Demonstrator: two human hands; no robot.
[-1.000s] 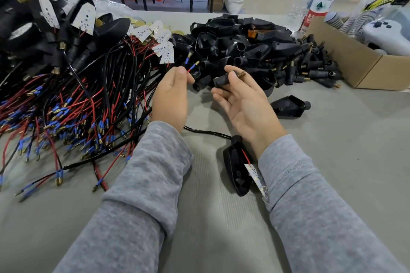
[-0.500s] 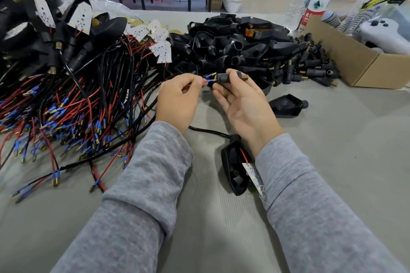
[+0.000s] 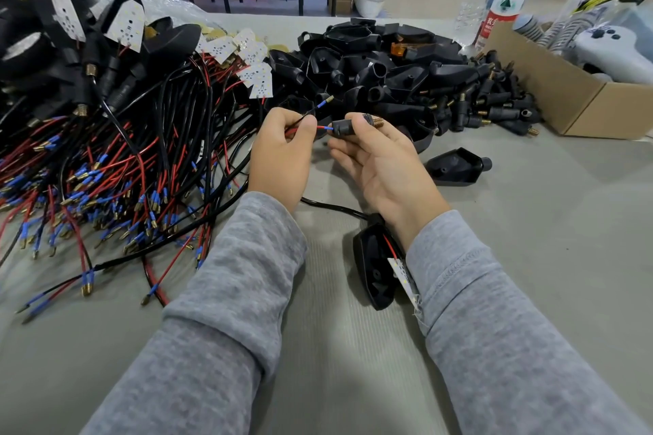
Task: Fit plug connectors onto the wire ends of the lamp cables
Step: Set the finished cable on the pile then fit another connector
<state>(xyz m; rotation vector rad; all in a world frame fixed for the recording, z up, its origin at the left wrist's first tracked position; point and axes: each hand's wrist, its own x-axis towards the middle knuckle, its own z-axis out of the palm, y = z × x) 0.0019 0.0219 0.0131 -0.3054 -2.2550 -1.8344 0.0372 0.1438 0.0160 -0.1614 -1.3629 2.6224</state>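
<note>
My left hand [image 3: 282,148] pinches a red wire [image 3: 319,127] and a black wire [image 3: 319,105], both with blue sleeves and brass tips. The red wire's end enters a black plug connector [image 3: 342,126] with a brass threaded tip, which my right hand [image 3: 381,159] pinches between thumb and fingers. The black wire's tip points up and away, free. This cable [image 3: 332,207] runs back under my right wrist to a black lamp housing [image 3: 374,268] with a white LED board lying on the table.
A heap of wired lamps [image 3: 116,159] with red and black leads fills the left. A pile of black housings and connectors [image 3: 406,81] lies beyond my hands, one loose housing [image 3: 456,166] to the right. A cardboard box [image 3: 572,95] and two bottles [image 3: 494,0] stand far right.
My hands came together: the right hand brought the connector up to the wire ends, and the red wire's tip now sits in the connector's opening while the black tip sticks out above.
</note>
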